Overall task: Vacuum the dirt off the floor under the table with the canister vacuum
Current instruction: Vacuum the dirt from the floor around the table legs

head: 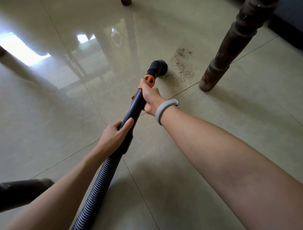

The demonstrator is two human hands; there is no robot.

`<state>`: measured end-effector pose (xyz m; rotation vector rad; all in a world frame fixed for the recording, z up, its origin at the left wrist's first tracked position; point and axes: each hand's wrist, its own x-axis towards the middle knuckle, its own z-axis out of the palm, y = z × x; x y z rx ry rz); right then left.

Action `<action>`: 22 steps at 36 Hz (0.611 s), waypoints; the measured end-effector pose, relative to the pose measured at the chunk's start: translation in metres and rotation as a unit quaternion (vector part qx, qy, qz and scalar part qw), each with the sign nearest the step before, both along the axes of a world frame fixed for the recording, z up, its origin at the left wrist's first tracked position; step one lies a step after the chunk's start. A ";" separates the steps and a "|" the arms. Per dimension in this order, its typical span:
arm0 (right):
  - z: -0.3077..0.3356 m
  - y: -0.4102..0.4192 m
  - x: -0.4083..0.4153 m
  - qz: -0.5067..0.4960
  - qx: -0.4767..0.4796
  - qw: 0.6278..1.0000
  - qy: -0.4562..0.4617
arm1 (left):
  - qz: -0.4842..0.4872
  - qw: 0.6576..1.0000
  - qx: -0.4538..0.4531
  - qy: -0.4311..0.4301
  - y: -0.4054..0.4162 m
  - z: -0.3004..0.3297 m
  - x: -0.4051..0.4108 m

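Observation:
A black vacuum wand (134, 107) with an orange collar (149, 80) runs from a ribbed grey hose (98, 185) up to a round black brush head (159, 66). The brush head sits on the glossy beige tile floor at the left edge of a patch of brown dirt (182, 65). My right hand (150, 96), with a grey wristband, grips the wand just below the orange collar. My left hand (114, 134) grips the wand lower down, near where the hose joins. The canister itself is out of sight.
A dark turned wooden table leg (229, 49) stands right of the dirt. Another leg foot (126, 2) shows at the top edge, and a dark wooden piece (21, 192) lies at the lower left. A dark baseboard (288, 31) runs along the upper right.

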<state>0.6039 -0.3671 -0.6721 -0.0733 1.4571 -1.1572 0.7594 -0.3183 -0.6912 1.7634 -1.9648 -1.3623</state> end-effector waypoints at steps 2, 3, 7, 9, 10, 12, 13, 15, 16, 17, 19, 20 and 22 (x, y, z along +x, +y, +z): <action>0.000 0.001 0.003 0.002 -0.001 1.000 0.000 | 0.010 0.999 0.031 0.024 0.001 0.001 -0.001; 0.000 0.003 0.004 0.005 -0.001 1.000 -0.004 | 0.016 0.998 0.050 0.037 0.002 0.003 0.000; 0.002 0.011 0.010 0.006 -0.008 0.999 -0.030 | 0.032 0.994 0.089 0.055 0.004 0.006 0.011; 0.002 0.016 0.013 0.010 -0.009 1.000 -0.026 | 0.022 0.993 0.095 0.058 0.006 0.008 0.014; 0.001 0.018 0.015 0.010 -0.008 1.000 -0.024 | 0.017 0.993 0.098 0.059 0.007 0.008 0.015; 0.001 0.024 0.016 -0.001 -0.007 1.000 -0.026 | 0.005 0.994 0.099 0.053 0.010 0.009 0.017; 0.001 0.027 0.017 -0.008 -0.007 1.000 -0.027 | 0.000 0.994 0.100 0.050 0.011 0.010 0.017; 0.001 0.033 0.017 -0.022 -0.008 0.999 -0.026 | -0.008 0.994 0.098 0.043 0.015 0.011 0.018; 0.002 0.035 0.017 -0.028 -0.008 0.999 -0.027 | -0.011 0.994 0.099 0.041 0.016 0.012 0.018; 0.003 0.038 0.017 -0.033 -0.009 0.999 -0.029 | -0.015 0.994 0.101 0.039 0.017 0.013 0.018; 0.004 0.043 0.017 -0.044 -0.008 0.998 -0.036 | -0.024 0.994 0.099 0.032 0.018 0.014 0.018; 0.004 0.045 0.017 -0.050 -0.008 0.998 -0.039 | -0.030 0.995 0.095 0.028 0.018 0.014 0.018; 0.003 0.050 0.016 -0.062 -0.006 0.997 -0.042 | -0.041 0.995 0.087 0.020 0.020 0.018 0.017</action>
